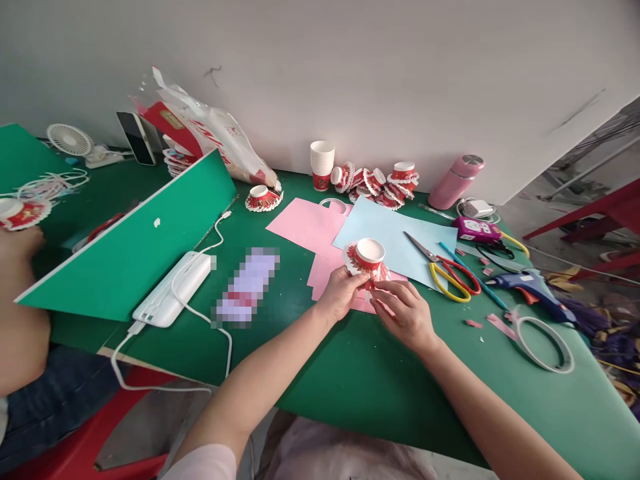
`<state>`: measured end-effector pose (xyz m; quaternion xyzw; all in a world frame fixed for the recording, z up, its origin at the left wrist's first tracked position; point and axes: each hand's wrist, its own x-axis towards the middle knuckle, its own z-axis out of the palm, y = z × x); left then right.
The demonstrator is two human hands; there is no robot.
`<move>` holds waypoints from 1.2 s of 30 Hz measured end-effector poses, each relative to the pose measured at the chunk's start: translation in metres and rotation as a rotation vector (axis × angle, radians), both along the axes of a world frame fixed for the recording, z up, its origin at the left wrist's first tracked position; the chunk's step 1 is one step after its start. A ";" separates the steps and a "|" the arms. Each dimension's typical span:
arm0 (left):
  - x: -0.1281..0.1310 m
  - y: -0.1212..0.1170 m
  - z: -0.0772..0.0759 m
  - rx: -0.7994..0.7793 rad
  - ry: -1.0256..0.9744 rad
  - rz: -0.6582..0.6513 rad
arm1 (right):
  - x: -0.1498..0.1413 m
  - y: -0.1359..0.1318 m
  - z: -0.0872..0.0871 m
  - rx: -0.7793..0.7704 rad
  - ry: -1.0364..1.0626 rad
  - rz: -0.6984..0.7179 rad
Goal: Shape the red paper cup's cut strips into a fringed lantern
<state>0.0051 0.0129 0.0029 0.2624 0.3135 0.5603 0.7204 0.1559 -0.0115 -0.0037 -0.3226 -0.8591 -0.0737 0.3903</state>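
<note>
In front of me is a red and white paper cup (371, 251), its white base up and its side cut into strips that flare out in a frill. My left hand (341, 293) grips the cup's near left edge between thumb and fingers. At the near right of the frill, the bent fingers of my right hand (406, 312) pinch a strip; the fingertips are partly hidden. Under the cup lie pink paper (305, 225) and a light blue sheet (383, 223). Scissors (453, 273) with yellow and red handles rest to the right.
Frilled cups (383, 187) and stacked cups (322, 163) stand by the wall. Rightward are a pink bottle (457, 181), a glue gun (535, 291) and a tape roll (545, 343). A green board (135, 233) and white power bank (175, 290) separate me from another person's arm (25, 293).
</note>
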 end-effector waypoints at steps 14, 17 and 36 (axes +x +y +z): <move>0.007 0.018 -0.029 0.035 -0.076 -0.015 | -0.012 0.003 -0.009 -0.201 0.516 -0.273; 0.008 0.019 -0.033 0.020 -0.072 -0.009 | -0.004 0.002 -0.021 -0.221 0.486 -0.305; 0.010 0.022 -0.029 -0.010 0.000 -0.001 | 0.011 0.000 -0.028 -0.286 0.473 -0.514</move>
